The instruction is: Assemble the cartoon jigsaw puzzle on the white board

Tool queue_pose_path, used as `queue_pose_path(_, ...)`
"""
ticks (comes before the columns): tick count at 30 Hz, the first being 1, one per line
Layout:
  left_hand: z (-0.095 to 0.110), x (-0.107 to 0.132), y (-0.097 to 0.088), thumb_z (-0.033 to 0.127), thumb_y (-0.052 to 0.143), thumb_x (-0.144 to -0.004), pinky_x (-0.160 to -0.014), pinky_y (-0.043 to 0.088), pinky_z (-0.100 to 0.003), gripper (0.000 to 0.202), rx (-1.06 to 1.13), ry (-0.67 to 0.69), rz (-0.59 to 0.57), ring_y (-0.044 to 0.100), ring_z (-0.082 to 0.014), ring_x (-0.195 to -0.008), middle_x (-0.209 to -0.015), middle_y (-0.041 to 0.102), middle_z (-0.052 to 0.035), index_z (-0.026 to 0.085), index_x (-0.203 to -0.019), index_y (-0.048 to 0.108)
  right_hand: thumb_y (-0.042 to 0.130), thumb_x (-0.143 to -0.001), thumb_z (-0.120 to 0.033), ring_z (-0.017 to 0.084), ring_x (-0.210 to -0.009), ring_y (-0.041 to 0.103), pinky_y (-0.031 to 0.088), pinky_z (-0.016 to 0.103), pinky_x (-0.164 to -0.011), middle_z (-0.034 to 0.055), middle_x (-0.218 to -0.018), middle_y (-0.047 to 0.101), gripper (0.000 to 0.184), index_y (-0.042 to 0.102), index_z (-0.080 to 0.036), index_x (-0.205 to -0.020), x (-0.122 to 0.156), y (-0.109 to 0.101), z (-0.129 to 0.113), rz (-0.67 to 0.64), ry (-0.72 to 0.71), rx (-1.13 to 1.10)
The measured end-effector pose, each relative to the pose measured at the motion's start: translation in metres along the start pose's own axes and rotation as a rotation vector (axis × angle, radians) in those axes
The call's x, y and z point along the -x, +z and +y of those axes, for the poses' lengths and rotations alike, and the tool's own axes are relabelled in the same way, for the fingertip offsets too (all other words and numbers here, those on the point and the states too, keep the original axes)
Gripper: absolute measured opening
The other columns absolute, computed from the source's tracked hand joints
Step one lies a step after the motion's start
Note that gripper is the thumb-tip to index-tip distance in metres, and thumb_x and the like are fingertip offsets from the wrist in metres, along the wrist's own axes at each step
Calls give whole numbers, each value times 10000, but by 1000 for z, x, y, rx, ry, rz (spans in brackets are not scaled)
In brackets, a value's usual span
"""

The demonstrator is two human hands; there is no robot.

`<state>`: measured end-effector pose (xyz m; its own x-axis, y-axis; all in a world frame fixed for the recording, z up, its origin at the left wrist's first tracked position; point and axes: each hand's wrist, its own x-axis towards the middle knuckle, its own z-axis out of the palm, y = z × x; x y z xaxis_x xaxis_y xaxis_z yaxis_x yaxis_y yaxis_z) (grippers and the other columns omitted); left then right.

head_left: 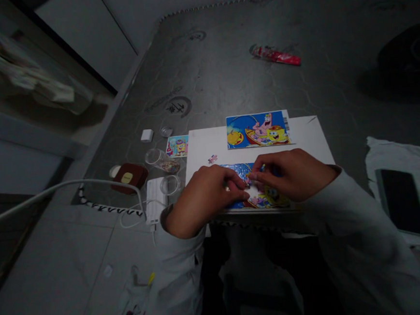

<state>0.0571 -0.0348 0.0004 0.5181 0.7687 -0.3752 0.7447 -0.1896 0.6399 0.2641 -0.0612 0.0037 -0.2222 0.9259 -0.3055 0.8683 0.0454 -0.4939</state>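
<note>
A small jigsaw puzzle (238, 204) with a blue cartoon picture lies at the near edge of a white board (205, 141). A pale gap shows in its middle. My left hand (212, 189) rests over its left side, thumb and forefinger closed together near the gap; whatever is between them is hidden. From the right, my right hand (287, 173) reaches over the puzzle, its thumb and forefinger pinching a small puzzle piece (248, 177) close to the left fingertips. Behind the puzzle lies a matching picture card (259, 130). A few loose puzzle pieces (213, 158) sit left on the board.
Left of the board are a clear jar with pieces (165, 162), a jar lid (170, 185), a white power bank (155, 200) with cable, a brown case (129, 177) and a white adapter (146, 136). A phone (402, 200) lies right; a red wrapper (276, 56) lies far back.
</note>
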Motion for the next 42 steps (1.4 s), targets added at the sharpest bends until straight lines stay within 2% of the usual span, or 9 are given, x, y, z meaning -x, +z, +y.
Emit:
queue_pose_path(4, 1, -1, 0, 318, 799, -863, -691, 460, -282, 89, 9, 31, 55, 698, -161, -714, -841, 815, 12, 242, -864, 844, 642, -924, -379, 141, -635, 594, 356, 282, -622, -21, -661, 680, 196, 772, -246, -864, 1, -1, 1, 53, -39, -45)
queue_pose_path(12, -9, 3, -7, 303, 778, -893, -742, 507, -265, 117, 167, 103, 27, 736, -174, -835, -944, 831, -2, 225, -948, 846, 652, -889, -443, 133, -579, 558, 358, 281, -604, -30, -621, 650, 232, 765, -250, -827, 3, -5, 10, 119, -188, -138)
queue_pose_path(16, -6, 6, -10, 300, 762, -907, -768, 523, -249, 125, 261, 134, 32, 732, -159, -835, -934, 828, 8, 227, -967, 844, 644, -889, -435, 134, -590, 573, 369, 286, -622, -27, -629, 666, 228, 761, -253, -814, 6, -8, 5, 178, -188, -152)
queue_pose_path(20, -2, 7, -11, 334, 742, -924, -741, 523, -243, 156, 284, 129, 101, 723, -161, -830, -928, 822, -8, 210, -928, 837, 646, -875, -419, 132, -579, 569, 362, 287, -623, -34, -613, 663, 207, 764, -253, -832, 6, -9, 1, 239, -177, -144)
queue_pose_path(26, 2, 6, -10, 360, 722, -938, -656, 503, -242, 205, 310, 77, 199, 678, -137, -699, -908, 810, -32, 179, -946, 818, 657, -876, -377, 116, -571, 560, 360, 277, -617, -43, -607, 654, 180, 770, -251, -814, 5, -10, 1, 187, -188, -147)
queue_pose_path(29, 0, 5, -9, 357, 715, -948, -651, 490, -241, 200, 283, 77, 209, 668, -128, -683, -906, 809, -25, 185, -961, 816, 702, -864, -377, 113, -554, 547, 352, 276, -603, -53, -580, 627, 150, 789, -262, -827, 4, -8, 1, 134, -144, -123)
queue_pose_path(33, -3, 3, -8, 362, 723, -946, -668, 475, -251, 192, 206, 78, 184, 673, -133, -705, -906, 812, -18, 202, -958, 828, 732, -857, -367, 116, -571, 569, 355, 272, -600, -50, -601, 640, 130, 796, -253, -858, 2, -5, 3, 116, -80, -95)
queue_pose_path(36, -4, 2, -6, 358, 738, -936, -702, 472, -260, 175, 188, 100, 187, 693, -146, -761, -897, 814, -9, 210, -931, 831, 715, -864, -321, 118, -595, 581, 362, 272, -617, -43, -630, 661, 109, 797, -253, -884, 1, -4, 4, 126, -101, -83)
queue_pose_path(42, -3, 2, -5, 381, 731, -932, -710, 474, -267, 196, 186, 104, 191, 710, -156, -788, -890, 820, -2, 219, -923, 840, 682, -878, -373, 138, -618, 592, 367, 284, -622, -23, -646, 679, 167, 796, -253, -852, 1, -3, 6, 38, -89, -40)
